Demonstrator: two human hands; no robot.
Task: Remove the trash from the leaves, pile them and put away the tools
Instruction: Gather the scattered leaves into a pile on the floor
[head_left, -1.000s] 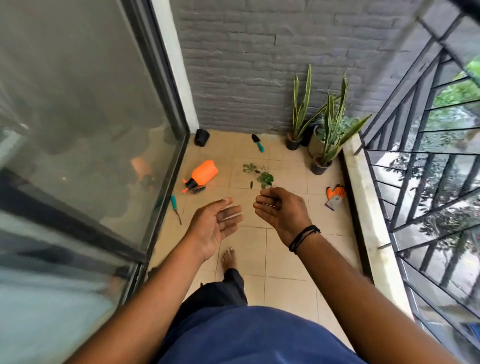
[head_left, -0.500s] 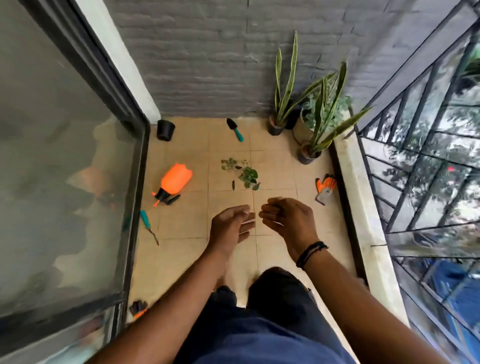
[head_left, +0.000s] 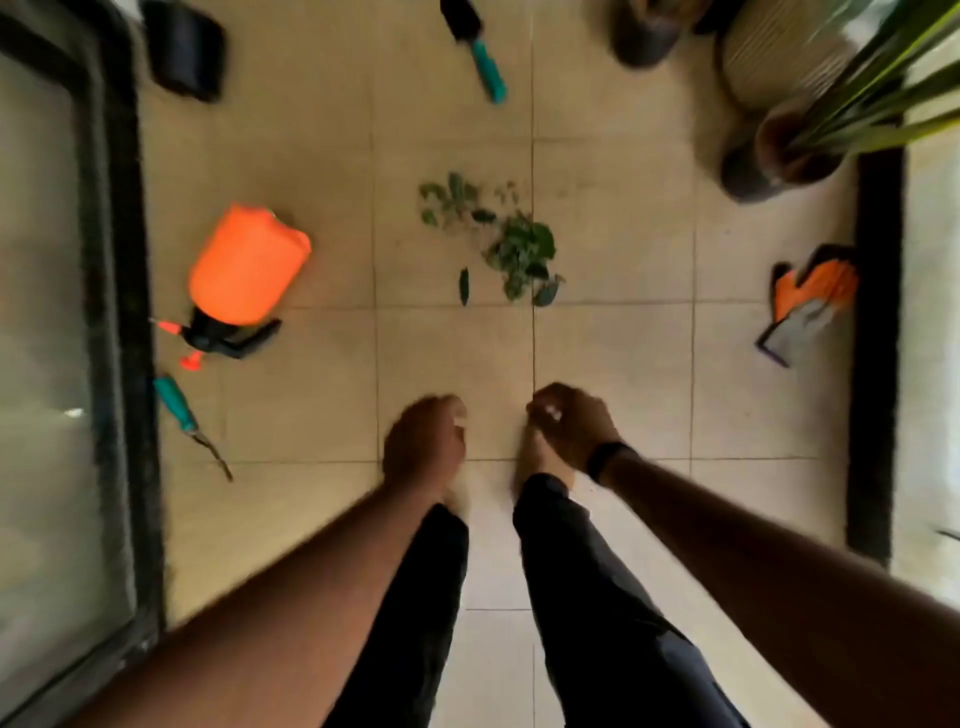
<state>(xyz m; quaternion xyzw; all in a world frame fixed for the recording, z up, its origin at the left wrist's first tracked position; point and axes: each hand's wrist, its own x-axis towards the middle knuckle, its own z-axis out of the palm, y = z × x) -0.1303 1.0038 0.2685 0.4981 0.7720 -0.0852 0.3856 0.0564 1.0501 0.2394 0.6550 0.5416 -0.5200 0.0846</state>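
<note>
Looking straight down at a tiled balcony floor (head_left: 613, 364), the view shows both of the person's hands held low over the bare feet, side by side and apart. Left hand (head_left: 423, 447): fingers curled inward; the blur hides whether anything lies in this grip. Right hand (head_left: 569, 426): fingers likewise curled, a dark band at the wrist, a pale speck at the fingertips too blurred to identify, so whether this grip holds something cannot be told. Ahead of both grips, well apart from them, lie the leaves (head_left: 498, 241), a loose green scatter straddling a tile joint, with one dark leaf lying separate on the near left edge. Left of the left grip and further forward lies an orange spray bottle (head_left: 247, 265) on its side, nozzle toward the glass door (head_left: 47, 312); nearer, beside the door frame, rests a teal-handled hand fork (head_left: 189, 423). Far ahead sits a teal-handled trowel (head_left: 475, 49), with a black pot (head_left: 184, 49) to its left. Right of the right grip and slightly forward lie orange gloves (head_left: 808, 301) against the dark kerb; beyond them stand potted plants (head_left: 779, 150).
</note>
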